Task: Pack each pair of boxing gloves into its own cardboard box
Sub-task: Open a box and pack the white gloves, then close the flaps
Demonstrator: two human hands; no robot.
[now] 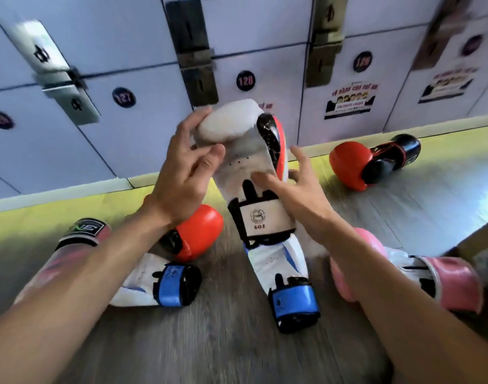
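White boxing glove (237,162), with black thumb and red edge, is held upright in the air before the lockers (126,51), cuff downward. Your left hand (182,173) has its grip curled round the padded top, thumb on the near face. Your right hand (298,189) has its grip spread, thumb resting on the glove's palm side; blur leaves it uncertain whether the fingers touch the far edge. On the floor (223,342) lie two white-and-blue gloves (281,261), one below the raised glove and one under your left forearm. One red glove (201,231) sits below your left wrist, another (353,167) near the lockers. A pink glove (453,281) lies beside the cardboard box (481,245) at right.
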